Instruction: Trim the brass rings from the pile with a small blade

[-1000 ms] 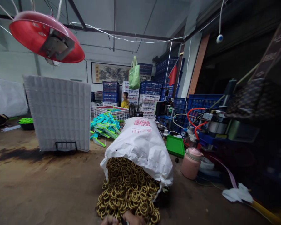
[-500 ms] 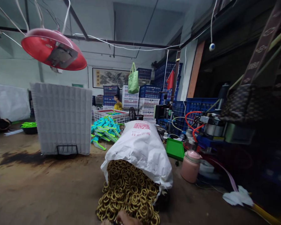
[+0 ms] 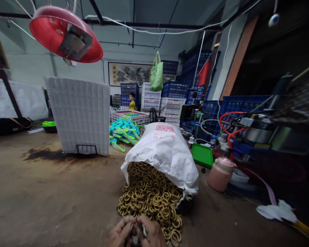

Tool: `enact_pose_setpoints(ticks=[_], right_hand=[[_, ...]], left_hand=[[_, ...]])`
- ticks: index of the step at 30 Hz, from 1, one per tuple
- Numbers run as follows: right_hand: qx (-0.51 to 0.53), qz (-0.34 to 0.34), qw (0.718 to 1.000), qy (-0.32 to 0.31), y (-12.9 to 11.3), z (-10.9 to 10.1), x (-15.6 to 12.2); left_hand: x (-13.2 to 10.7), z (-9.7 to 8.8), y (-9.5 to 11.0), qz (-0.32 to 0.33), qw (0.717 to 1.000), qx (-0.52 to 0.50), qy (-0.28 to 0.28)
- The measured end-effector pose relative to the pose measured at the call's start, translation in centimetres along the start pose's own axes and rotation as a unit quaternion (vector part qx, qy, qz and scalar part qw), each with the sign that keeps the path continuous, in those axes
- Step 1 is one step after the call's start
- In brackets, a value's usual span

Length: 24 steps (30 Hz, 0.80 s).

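Observation:
At the bottom edge of the view, my left hand and my right hand are close together with fingers bent in a pinch. Something small, partly pale, shows between them, too blurred and covered by the fingers to name. Just beyond them lies a heap of brass-coloured rings, spilling from the mouth of a white woven sack that lies on its side. Some rings lie right beside my right hand.
Left stands a tall white ribbed panel in a black wire holder. Beyond the sack are turquoise and green plastic pieces. Right are a green tray, a pink jug and machinery with red hoses. A red lamp hangs overhead; a person is far back.
My hands have come up further into view in front of the rings. The camera has tilted down and turned slightly left, so the scene sits higher and further right.

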State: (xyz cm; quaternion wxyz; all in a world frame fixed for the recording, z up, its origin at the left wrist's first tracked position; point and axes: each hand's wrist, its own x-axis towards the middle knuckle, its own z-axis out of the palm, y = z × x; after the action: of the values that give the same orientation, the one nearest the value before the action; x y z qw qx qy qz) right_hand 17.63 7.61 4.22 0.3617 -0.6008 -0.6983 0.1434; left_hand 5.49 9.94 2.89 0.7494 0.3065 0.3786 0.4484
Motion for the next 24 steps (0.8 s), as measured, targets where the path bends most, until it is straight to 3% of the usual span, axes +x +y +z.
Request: enact_pose_setpoints(ticks=[3, 6, 10, 15, 24], right_hand=[[0.150, 0.049, 0.985, -0.070, -0.9, -1.3, 0.3], [0.245, 0.086, 0.961, -0.096, -1.5, -2.1, 0.4], [0.219, 0.121, 0.964, -0.091, -1.4, -2.1, 0.3], [0.162, 0.148, 0.971, -0.095, -0.8, -1.7, 0.0], [0.248, 0.167, 0.946, -0.121, -0.7, -1.2, -0.3]], left_hand=[[-1.0, 0.7, 0.4, 0.015, 1.000, 0.028, 0.002], [-1.9, 1.7, 1.1, 0.058, 0.997, 0.049, -0.015], [-2.4, 2.1, 1.2, 0.109, 0.986, 0.124, -0.006], [-2.4, 1.6, 0.3, 0.199, 0.942, 0.271, 0.004], [-3.2, 1.0, -0.1, 0.215, 0.912, 0.349, 0.028]])
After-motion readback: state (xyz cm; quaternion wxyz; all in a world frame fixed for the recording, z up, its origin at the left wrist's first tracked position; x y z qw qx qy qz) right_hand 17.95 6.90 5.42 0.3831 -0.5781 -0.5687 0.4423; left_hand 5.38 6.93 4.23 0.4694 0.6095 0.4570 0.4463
